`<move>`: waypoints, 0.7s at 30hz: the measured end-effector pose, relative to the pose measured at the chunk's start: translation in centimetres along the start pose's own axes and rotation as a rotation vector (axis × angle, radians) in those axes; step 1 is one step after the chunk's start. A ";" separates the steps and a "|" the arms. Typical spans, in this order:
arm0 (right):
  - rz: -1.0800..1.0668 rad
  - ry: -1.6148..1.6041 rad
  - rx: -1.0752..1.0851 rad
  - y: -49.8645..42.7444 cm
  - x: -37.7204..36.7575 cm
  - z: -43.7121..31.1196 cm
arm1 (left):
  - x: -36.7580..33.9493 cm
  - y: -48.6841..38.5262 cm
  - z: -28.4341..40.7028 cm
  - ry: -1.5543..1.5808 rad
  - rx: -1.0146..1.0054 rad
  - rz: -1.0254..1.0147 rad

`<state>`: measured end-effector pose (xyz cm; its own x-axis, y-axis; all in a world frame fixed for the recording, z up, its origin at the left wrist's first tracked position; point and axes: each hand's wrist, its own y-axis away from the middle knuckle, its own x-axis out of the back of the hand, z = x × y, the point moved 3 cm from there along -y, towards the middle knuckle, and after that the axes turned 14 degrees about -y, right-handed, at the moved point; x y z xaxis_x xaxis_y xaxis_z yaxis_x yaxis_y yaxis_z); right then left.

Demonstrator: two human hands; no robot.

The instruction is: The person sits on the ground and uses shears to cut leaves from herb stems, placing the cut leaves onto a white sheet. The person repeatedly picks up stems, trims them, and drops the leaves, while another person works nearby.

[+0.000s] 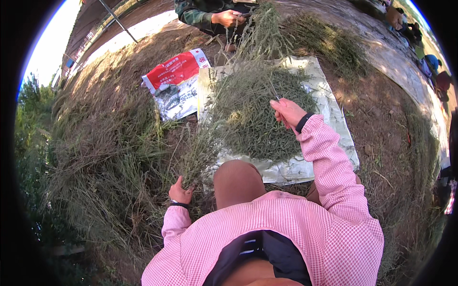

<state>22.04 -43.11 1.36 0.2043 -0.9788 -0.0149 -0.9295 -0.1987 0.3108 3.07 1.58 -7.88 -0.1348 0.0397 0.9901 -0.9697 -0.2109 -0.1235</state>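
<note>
My right hand (pixel 289 111) grips what look like scissors (pixel 274 91), with a thin metal blade pointing away over the pile. Beneath it, a heap of cut green plant tips (pixel 261 132) lies on a whitish woven plastic sheet (pixel 331 107). Low on the left, my left hand (pixel 181 193) is at the base of some thin leafy stems (pixel 200 157), its thumb side raised. Those stems lean up towards the heap's left edge. Whether its fingers close around them is unclear. My bent knee (pixel 238 182) is between the left hand and the sheet.
Long uncut stalks (pixel 107 171) cover the ground at left. A red and white printed sack (pixel 177 82) lies beside the sheet. Opposite, a person's hand (pixel 229 18) is near an upright bunch of stalks (pixel 264 35). More stalks (pixel 325 43) lie behind; several people are at far right.
</note>
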 end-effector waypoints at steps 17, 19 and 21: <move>-0.022 -0.223 -0.107 -0.5 1.6 4.3 | -0.8 1.9 -2.1 -0.098 -0.063 -0.008; -0.035 -0.167 -0.115 -1.3 1.7 4.4 | -1.0 1.8 -2.2 -0.089 -0.098 -0.003; 0.008 -0.152 -0.087 -2.3 1.4 4.4 | -1.0 2.0 -2.3 -0.100 -0.117 0.005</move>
<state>23.11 -44.21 -3.54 0.1420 -0.9780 -0.1530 -0.8993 -0.1920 0.3928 0.75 3.40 -9.23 -0.1238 -0.0600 0.9905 -0.9870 -0.0959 -0.1292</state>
